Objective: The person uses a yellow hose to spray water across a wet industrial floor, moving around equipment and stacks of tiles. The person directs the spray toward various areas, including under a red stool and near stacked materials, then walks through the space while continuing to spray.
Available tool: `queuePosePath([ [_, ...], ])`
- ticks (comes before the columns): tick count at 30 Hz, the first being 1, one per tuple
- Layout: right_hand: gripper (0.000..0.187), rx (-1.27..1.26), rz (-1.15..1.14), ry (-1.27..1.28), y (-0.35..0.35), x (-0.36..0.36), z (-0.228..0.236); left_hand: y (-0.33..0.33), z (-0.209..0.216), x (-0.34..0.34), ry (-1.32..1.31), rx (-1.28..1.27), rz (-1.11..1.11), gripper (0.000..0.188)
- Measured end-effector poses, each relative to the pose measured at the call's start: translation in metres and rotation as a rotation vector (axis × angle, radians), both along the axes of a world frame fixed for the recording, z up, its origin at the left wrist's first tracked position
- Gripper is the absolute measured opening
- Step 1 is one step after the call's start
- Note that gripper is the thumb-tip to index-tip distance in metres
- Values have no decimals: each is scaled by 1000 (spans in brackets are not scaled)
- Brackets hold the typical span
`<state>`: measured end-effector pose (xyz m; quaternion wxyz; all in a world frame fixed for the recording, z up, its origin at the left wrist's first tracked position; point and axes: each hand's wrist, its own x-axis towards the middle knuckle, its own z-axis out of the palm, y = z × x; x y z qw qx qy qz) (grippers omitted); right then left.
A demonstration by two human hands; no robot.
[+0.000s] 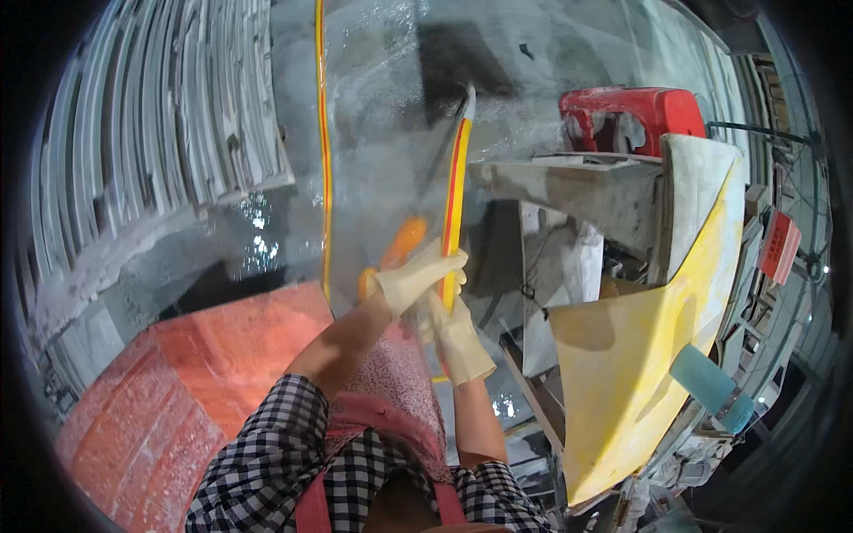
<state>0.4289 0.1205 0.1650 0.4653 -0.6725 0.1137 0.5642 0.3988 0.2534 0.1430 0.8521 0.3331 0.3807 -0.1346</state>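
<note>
head view shows a red-striped yellow hose [457,182], perhaps spouting water [471,99].

Free passage over wet floor [378,133] beyond hands [416,275], yellow panel [613,364] obstructing right, grey slabs [178,107] left

The grey floor [373,107] is wet, with bright glints of light on a dark patch and a shadow toward its far edge. Along the floor's left edge, thin grey slabs [160,107] stand on edge in a close row. By its right edge, a red plastic object [680,108] sits near a large yellow panel [622,373]. Beyond the panel, a red sign [779,247] hangs in a dim, cluttered area.
</note>
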Motion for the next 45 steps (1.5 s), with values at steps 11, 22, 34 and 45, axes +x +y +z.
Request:
queuePosePath([
  [11, 34, -41, -185, -61, 59, 96, -12, 53, -11, 145, 35, 85, -157, 28],
  [22, 36, 44, -199, 49, 142, 119, -39, 143, -59, 176, 137, 41, -516, 35],
  [34, 46, -70, -501, -94, 225, 189, -71, 203, -111, 300, 107, -156, -856, 29],
  [45, 35, -35, -672, -168, 249, 238, -50, 211, -99, 344, -191, -267, -751, 25],
])
